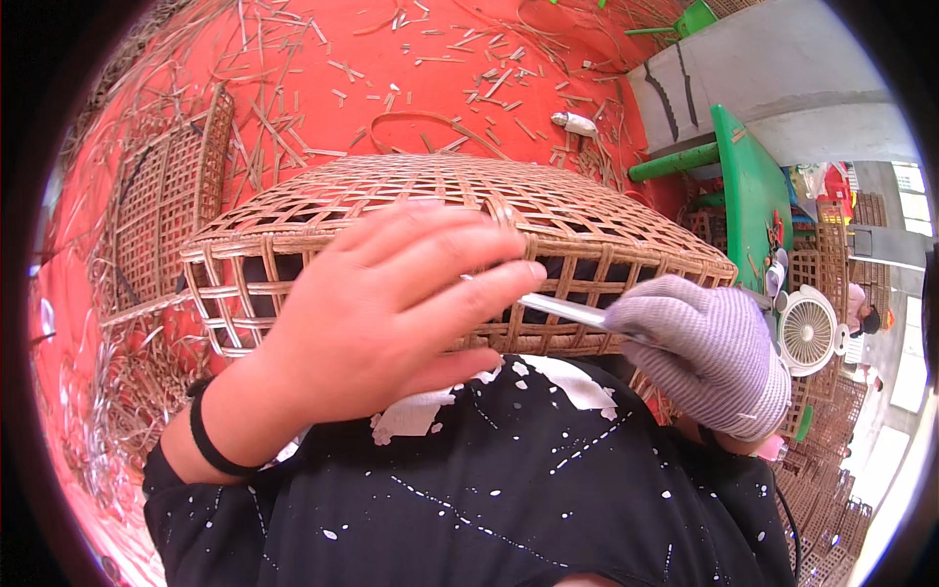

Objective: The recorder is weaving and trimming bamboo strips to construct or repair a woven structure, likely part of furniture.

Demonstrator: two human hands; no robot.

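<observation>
A large woven basket (pixel 421 196) of brown strips lies across in front of me, its lattice side and thick bound edge facing me. My left hand (pixel 401 293), bare with a dark band at the wrist, is over the basket's near edge, fingers stretched out and slightly blurred. In a striped grey-purple glove, my right hand (pixel 699 342) is closed around a slim metal tool (pixel 567 310). The tool points left, and its tip runs behind my left fingers, so its kind cannot be made out.
A flat woven panel (pixel 166 201) stands at the left on the red floor (pixel 333 59), which is strewn with cut strips. Toward the right are a green table (pixel 748 186), a white fan (pixel 808 331) and stacked woven pieces (pixel 807 489). A small whitish object (pixel 574 123) lies beyond the basket.
</observation>
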